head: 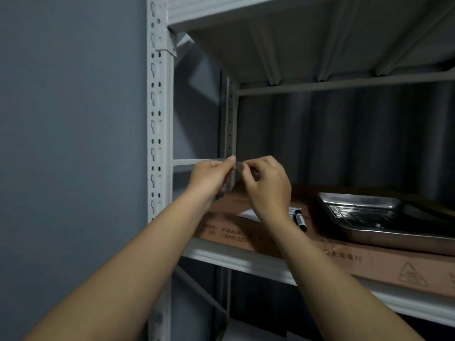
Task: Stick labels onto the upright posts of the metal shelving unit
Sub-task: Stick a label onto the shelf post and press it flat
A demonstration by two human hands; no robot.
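Both hands are raised together right in front of the rear post [229, 124] of the metal shelving unit, at about the height of the thin side rail [194, 161] that runs back to it. The left hand [211, 175] and the right hand [267, 184] each have their fingers pinched narrow on opposite ends of a small label [238, 166], a dim strip that lies across or just before the rear post; whether it already touches the metal cannot be told. The front post [157, 114], pale and full of slots, stands nearer than the rear post and to its left, against the grey wall [69, 119]. To the right of the rear post and lower, a flat cardboard box [344, 257] lies on the shelf [246, 260]. On the box, below the right hand, lie a sheet of labels [248, 214] and a black marker [300, 221], with a steel tray [384, 220] farther right.
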